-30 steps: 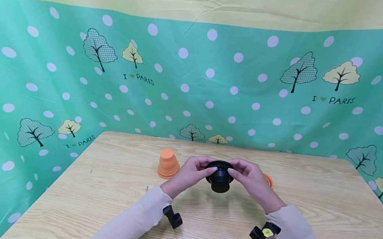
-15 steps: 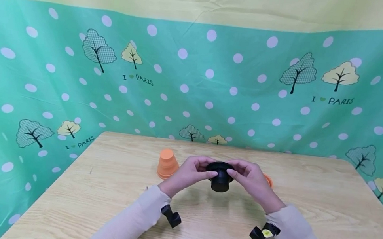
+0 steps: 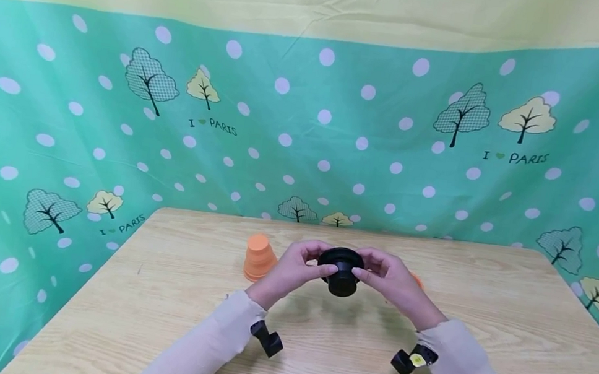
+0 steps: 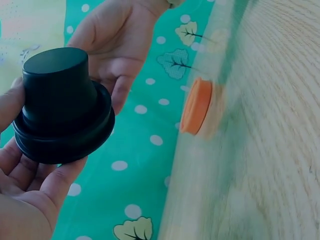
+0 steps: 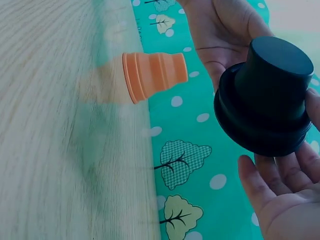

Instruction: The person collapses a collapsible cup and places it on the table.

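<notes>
A black collapsible cup (image 3: 342, 279) is held above the table between both hands, its wide rim toward the back and its narrow base tilted forward and down. It is partly folded, with a wide ring around the narrow part in both wrist views. My left hand (image 3: 295, 270) pinches the ring from the left, thumb on the near side and fingers behind. From the right, my right hand (image 3: 394, 284) pinches it the same way. In the right wrist view the cup (image 5: 274, 75) hides part of the far hand. What lies inside the rim is hidden.
A stepped orange collapsible cup (image 3: 259, 258) stands extended, narrow end up, left of the left hand. Behind the right hand sits a flat orange round piece (image 3: 419, 280), mostly hidden in the head view; the left wrist view shows it (image 4: 196, 106) on the wooden table (image 3: 489, 285).
The black cup tips slightly back and forth in the hands, its base first lowering, then lifting a little. Both hands keep their grip and barely move. The head view shifts slightly.
</notes>
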The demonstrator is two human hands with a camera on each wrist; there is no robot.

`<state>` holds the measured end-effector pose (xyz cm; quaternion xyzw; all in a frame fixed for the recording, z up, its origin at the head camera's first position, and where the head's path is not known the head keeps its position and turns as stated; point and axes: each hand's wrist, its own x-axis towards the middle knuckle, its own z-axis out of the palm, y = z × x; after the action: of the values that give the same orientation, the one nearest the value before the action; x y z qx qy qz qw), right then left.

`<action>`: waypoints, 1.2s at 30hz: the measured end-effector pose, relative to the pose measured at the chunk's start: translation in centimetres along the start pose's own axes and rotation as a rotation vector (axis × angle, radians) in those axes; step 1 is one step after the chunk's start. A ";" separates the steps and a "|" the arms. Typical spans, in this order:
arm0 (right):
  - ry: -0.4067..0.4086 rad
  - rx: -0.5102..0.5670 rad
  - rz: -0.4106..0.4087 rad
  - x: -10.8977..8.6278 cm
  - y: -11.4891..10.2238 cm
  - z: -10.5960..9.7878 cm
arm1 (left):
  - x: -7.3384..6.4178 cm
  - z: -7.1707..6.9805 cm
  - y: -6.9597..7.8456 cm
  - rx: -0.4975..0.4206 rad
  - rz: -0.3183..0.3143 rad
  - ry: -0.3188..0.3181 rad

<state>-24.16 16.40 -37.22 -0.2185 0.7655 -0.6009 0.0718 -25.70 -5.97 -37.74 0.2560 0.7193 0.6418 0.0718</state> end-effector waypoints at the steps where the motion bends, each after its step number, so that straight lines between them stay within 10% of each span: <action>1: -0.004 -0.007 0.004 0.0 0.1 0.0 | 0.0 0.0 0.0 0.004 -0.002 -0.001; 24: 0.105 -0.113 -0.101 0.0 0.1 0.5 | 0.1 0.6 0.4 0.093 -0.009 0.047; 36: 0.261 -0.068 -0.115 -0.1 -0.3 0.7 | 0.3 1.0 0.4 -0.080 0.034 0.042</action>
<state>-23.77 15.79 -37.09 -0.1841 0.7744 -0.6012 -0.0703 -25.39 -4.94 -37.49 0.2518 0.6901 0.6762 0.0557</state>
